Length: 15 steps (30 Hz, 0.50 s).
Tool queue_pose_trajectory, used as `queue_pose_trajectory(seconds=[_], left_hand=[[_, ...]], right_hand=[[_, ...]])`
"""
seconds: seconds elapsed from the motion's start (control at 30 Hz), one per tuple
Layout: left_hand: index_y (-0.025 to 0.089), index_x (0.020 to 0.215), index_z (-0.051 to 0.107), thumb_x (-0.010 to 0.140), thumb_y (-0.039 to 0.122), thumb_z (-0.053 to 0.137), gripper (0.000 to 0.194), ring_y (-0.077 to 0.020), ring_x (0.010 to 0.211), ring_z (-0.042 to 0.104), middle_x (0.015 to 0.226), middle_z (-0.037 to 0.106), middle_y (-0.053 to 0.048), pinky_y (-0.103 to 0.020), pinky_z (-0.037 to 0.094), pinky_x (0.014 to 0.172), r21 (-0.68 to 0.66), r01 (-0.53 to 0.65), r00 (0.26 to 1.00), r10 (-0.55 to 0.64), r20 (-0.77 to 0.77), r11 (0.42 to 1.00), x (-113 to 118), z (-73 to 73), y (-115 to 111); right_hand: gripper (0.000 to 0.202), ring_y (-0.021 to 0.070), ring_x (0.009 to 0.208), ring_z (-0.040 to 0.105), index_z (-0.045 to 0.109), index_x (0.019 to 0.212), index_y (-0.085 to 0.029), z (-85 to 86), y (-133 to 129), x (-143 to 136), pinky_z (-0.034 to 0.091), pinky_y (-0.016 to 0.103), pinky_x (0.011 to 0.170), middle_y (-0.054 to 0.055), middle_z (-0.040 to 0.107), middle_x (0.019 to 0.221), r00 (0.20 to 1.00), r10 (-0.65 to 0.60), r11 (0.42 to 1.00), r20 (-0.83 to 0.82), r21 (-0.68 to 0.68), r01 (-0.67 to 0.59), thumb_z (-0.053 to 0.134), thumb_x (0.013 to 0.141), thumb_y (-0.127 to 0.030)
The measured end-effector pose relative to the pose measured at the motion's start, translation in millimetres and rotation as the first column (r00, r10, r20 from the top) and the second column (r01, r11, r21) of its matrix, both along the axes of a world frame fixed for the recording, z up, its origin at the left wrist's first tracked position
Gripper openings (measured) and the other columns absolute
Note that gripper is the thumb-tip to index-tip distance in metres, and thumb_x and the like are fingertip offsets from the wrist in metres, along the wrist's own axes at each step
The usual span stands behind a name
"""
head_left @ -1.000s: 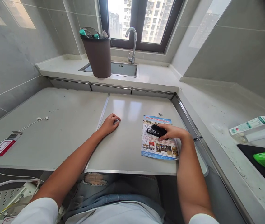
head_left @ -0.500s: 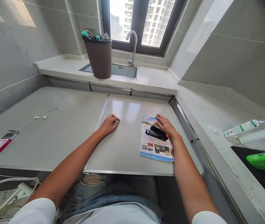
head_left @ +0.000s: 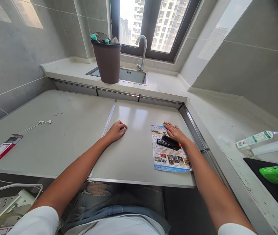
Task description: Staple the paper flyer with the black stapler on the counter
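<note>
My left hand [head_left: 116,130] rests on the pale table [head_left: 134,156], just right of its centre seam. Its fingers are curled in, and nothing shows in them. My right hand [head_left: 175,132] lies flat, fingers stretched, over the upper right part of a printed flyer [head_left: 172,159]. On the flyer sits a black stapler [head_left: 168,142] with an orange-red spot at its right end, close below that hand. My right wrist and forearm cover part of the flyer's right edge.
Earphones [head_left: 44,122] and a red-and-white box [head_left: 4,148] lie at the table's left. Behind stands a brown bin [head_left: 107,63] on the sink's [head_left: 139,76] front edge, near a faucet [head_left: 142,49]. The right counter holds a clear bottle [head_left: 263,140] and a green bottle [head_left: 277,174].
The flyer has slid a little to the right and turned slightly, with the stapler on it, under my right hand. My right fingers lie flatter. The left hand stays in place.
</note>
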<state>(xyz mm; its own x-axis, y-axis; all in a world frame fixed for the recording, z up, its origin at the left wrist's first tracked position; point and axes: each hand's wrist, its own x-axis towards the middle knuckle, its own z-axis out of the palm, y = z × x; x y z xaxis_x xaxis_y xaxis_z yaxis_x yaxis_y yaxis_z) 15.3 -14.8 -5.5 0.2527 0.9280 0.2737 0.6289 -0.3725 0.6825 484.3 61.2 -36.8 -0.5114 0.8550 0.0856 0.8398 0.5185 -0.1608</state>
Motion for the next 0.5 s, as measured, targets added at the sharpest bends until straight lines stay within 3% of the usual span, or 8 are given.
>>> queue_pose_trajectory(seconds=[0.13, 0.27, 0.33, 0.4, 0.5], left_hand=[[0.023, 0.102, 0.080, 0.090, 0.026, 0.064, 0.021, -0.0231, 0.091, 0.061, 0.102, 0.062, -0.007, -0.038, 0.050, 0.086, -0.002, 0.012, 1.000, -0.012, 0.012, 1.000, -1.1, 1.7, 0.8], [0.025, 0.102, 0.082, 0.091, 0.033, 0.066, 0.021, -0.0203, 0.086, 0.061, 0.105, 0.066, -0.006, -0.035, 0.048, 0.083, -0.058, -0.012, 0.996, 0.017, 0.085, 0.998, -6.1, 4.4, 3.6], [0.025, 0.100, 0.082, 0.092, 0.038, 0.066, 0.023, -0.0201, 0.085, 0.060, 0.105, 0.069, -0.006, -0.034, 0.046, 0.081, -0.090, -0.063, 0.984, 0.077, 0.163, 0.994, -9.6, 6.2, 5.9], [0.023, 0.095, 0.082, 0.089, 0.041, 0.068, 0.023, -0.0199, 0.084, 0.059, 0.099, 0.071, -0.006, -0.033, 0.045, 0.078, -0.126, -0.121, 0.954, 0.150, 0.261, 0.985, -12.6, 8.2, 8.5], [0.021, 0.091, 0.081, 0.082, 0.042, 0.075, 0.024, -0.0176, 0.077, 0.054, 0.087, 0.069, -0.005, -0.031, 0.042, 0.072, -0.210, -0.152, 0.834, 0.240, 0.497, 0.966, -15.6, 11.3, 12.4]], right_hand=[[0.056, 0.0290, 0.160, 0.031, 0.038, 0.165, -0.034, 4.1, -1.7, -3.8, 0.027, 0.066, 0.126, 0.006, 0.037, 0.171, 0.999, 0.024, 1.000, -0.043, -0.010, -0.024, 0.028, 0.110, -0.043], [0.057, 0.0302, 0.157, 0.037, 0.043, 0.162, -0.030, 14.8, -12.6, -10.7, 0.033, 0.061, 0.126, 0.008, 0.044, 0.167, 0.971, 0.007, 0.998, -0.238, 0.064, 0.008, 0.041, 0.107, -0.044], [0.052, 0.0299, 0.149, 0.049, 0.055, 0.153, -0.027, 20.6, -17.2, -8.5, 0.040, 0.055, 0.123, 0.010, 0.057, 0.157, 0.918, -0.021, 0.988, -0.397, 0.134, 0.081, 0.047, 0.105, -0.045], [0.042, 0.0304, 0.128, 0.064, 0.071, 0.131, -0.024, 23.2, -18.2, -1.4, 0.051, 0.050, 0.111, 0.013, 0.072, 0.134, 0.831, -0.096, 0.960, -0.547, 0.169, 0.222, 0.050, 0.102, -0.046], [0.035, 0.0277, 0.095, 0.072, 0.077, 0.097, -0.020, 18.7, -11.7, 14.0, 0.058, 0.042, 0.087, 0.012, 0.078, 0.102, 0.671, -0.253, 0.911, -0.697, 0.062, 0.408, 0.057, 0.094, -0.048]])
